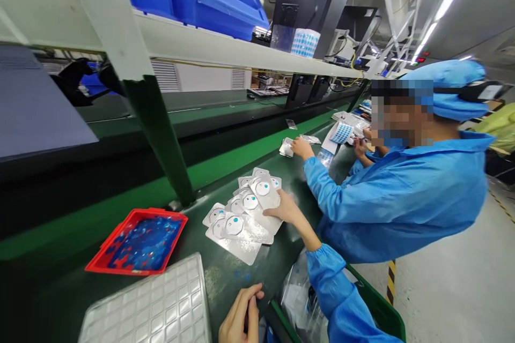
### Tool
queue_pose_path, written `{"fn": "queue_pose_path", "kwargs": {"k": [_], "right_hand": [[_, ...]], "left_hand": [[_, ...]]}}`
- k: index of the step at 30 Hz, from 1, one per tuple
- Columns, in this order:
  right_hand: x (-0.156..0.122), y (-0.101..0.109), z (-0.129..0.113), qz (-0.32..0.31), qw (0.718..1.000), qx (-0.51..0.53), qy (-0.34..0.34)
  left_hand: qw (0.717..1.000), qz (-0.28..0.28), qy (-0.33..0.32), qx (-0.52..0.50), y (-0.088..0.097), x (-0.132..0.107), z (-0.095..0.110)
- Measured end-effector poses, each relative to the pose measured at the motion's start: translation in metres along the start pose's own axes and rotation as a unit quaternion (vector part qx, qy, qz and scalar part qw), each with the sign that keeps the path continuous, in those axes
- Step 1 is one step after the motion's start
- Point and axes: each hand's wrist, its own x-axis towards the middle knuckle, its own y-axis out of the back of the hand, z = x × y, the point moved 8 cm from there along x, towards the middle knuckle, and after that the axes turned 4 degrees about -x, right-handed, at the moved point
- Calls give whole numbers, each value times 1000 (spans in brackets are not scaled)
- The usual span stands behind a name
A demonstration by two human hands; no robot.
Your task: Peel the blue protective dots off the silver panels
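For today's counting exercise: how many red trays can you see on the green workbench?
1. The red tray sits on the green workbench, left of the pile of silver pouches that the right hand touches. Others may be hidden beyond the frame.

Green bench with foil pouches, red tray, blister tray.

a loose heap of silvery foil pouches, each with a round white window bearing a blue dot, lies overlapping just right of the red tray. the topmost pouch sits tilted, farthest from the tray, touched at its near edge.
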Motion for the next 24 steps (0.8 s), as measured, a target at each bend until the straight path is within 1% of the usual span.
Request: {"fn": "queue_pose_path", "kwargs": {"k": [3, 7, 11, 14, 18, 24], "right_hand": [[-3, 5, 0, 10, 998, 62, 12], [4, 5, 9, -2, 990, 138, 11], [9, -1, 17, -15, 981, 192, -3], [8, -2, 16, -11, 973, 229, -3], [4, 7, 8, 24, 965, 261, 16], [1, 32, -4, 106, 955, 271, 58]], "left_hand": [[1000, -28, 4, 4, -2, 3, 4], [998, -52, 12, 18, -4, 11, 15], [998, -54, 33, 21, -4, 19, 22], [998, -52, 38, 15, -5, 21, 24], [997, -49, 56, 15, -6, 22, 21], [995, -62, 72, 18, -7, 26, 22]]}}
